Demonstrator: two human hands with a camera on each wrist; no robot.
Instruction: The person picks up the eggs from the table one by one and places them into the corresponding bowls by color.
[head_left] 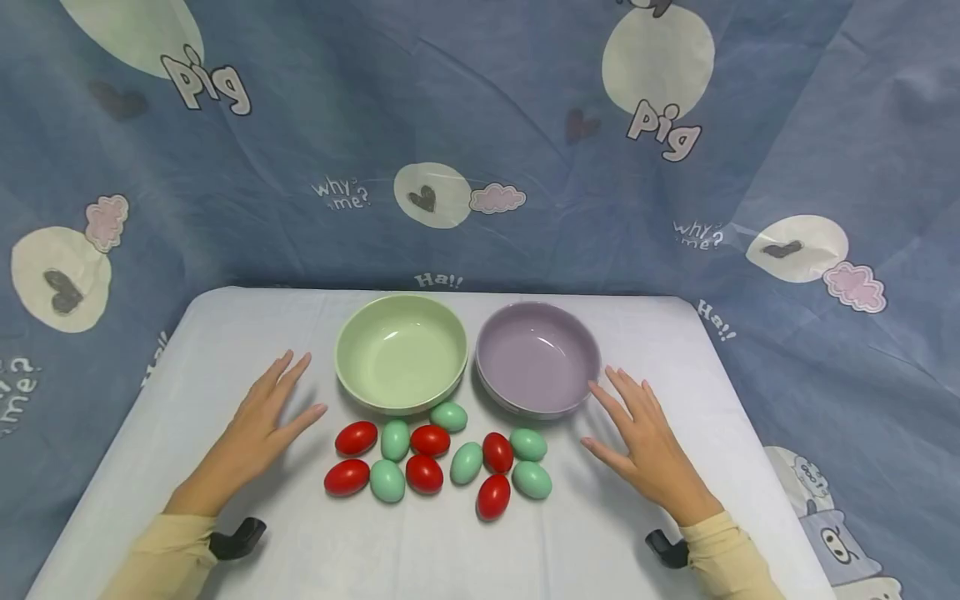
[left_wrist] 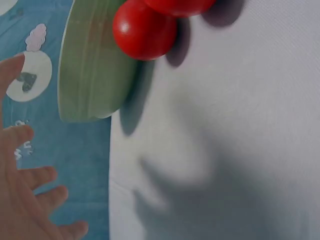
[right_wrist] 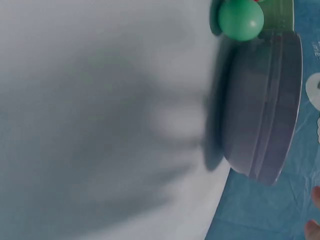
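My left hand (head_left: 258, 429) hovers over the table left of the green bowl (head_left: 402, 354), fingers spread, holding nothing. On the other side my right hand (head_left: 647, 442) is spread too, its fingertips close to the rim of the purple bowl (head_left: 537, 360). Both bowls stand side by side with bare insides. In front of them lie several red eggs (head_left: 424, 474) and several mint-green eggs (head_left: 387, 481), mixed together. The left wrist view shows a red egg (left_wrist: 145, 30) beside the green bowl. A green egg (right_wrist: 241, 20) sits near the purple bowl in the right wrist view.
A white cloth covers the table (head_left: 420, 558), whose far edge runs just behind the bowls. Beyond it hangs a blue printed curtain (head_left: 315, 250). A black wrist strap piece (head_left: 237, 539) juts out by the left sleeve, another (head_left: 667, 550) by the right.
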